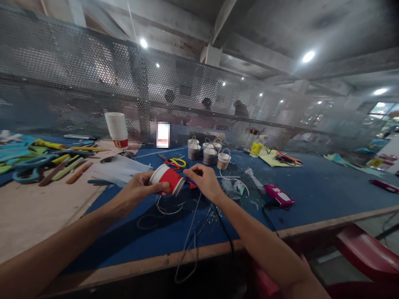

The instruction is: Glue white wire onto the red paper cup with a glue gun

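Clamped with left grip (144, 184) around red-and-white paper cup (171, 179), tilted above blue surface (311, 195). Pinched together at right grip (190, 174), just beside cup's end; held item unclear. Best supported firmly without denting thin wall, with thin cord (193, 218) kept untangled.

Has a grey concrete ceiling (264, 20) with heavy beams (226, 20) and bright white lights (308, 57). Rises, behind the table (318, 182), in a perforated metal screen (68, 58). Shows a window (380, 109) at far right. Spreads blue across the tabletop to a wooden edge (336, 220), with red seating (368, 249) on grey floor (382, 221) at lower right.
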`<state>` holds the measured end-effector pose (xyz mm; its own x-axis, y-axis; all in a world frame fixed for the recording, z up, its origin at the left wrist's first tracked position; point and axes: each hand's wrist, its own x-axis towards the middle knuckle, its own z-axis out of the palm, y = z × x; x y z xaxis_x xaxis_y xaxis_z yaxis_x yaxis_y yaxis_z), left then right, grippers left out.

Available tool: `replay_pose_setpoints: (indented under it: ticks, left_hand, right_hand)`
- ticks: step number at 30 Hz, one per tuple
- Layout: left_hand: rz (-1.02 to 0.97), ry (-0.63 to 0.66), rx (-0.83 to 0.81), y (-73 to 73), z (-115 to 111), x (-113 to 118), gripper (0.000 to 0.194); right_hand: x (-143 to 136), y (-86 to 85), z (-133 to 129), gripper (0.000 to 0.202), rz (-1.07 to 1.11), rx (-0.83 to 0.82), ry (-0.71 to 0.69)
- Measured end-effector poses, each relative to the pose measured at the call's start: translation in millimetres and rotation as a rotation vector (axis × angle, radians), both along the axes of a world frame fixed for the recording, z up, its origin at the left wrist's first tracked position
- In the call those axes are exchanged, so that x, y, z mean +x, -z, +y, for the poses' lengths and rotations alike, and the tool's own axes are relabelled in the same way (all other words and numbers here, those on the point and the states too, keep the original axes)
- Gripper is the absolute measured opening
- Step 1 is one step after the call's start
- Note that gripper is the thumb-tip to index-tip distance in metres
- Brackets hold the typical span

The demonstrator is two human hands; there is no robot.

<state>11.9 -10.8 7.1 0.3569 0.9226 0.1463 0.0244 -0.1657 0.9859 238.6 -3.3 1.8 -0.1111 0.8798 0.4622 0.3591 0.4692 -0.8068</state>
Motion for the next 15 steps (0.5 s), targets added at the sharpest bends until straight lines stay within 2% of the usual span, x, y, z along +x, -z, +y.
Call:
replay_pose_setpoints:
  ticks: [9, 15]
  left_hand:
    - [0.014, 0.021, 0.022, -5.4, -6.7, 0.8, 0.022]
    - [-0.006, 0.034, 0.045, 0.2, -4.9, -0.5, 0.024]
  right_hand:
    - [-0.3, -3.5, -6.4, 0.037, -0.021, 0.010, -0.022]
    - [-3.0, -2.1, -7.0, 0.036, -0.047, 0.007, -0.035]
